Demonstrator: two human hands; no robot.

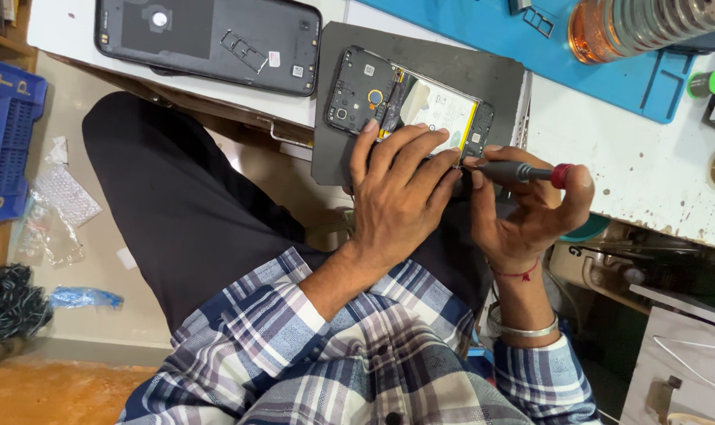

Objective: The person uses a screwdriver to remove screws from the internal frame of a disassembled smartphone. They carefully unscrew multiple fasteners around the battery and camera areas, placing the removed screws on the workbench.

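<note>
An opened phone (409, 102) with its back off lies on a dark grey mat (491, 79), showing a black frame and a pale battery. My left hand (397, 193) rests on the phone's near edge, fingers spread over it and pressing it down. My right hand (530, 208) grips a small screwdriver (523, 171) with a black shaft and red end cap, its tip pointing left at the phone's lower edge beside my left fingertips. The removed dark back cover (208, 39) lies on the white bench to the left.
A blue work mat (633, 75) covers the bench's far right, with an orange-tinted bottle (641, 27) lying on it and a green-capped item (707, 83) nearby. A blue crate (7, 134) and plastic wrap sit on the floor at left. My dark-trousered leg is below the bench.
</note>
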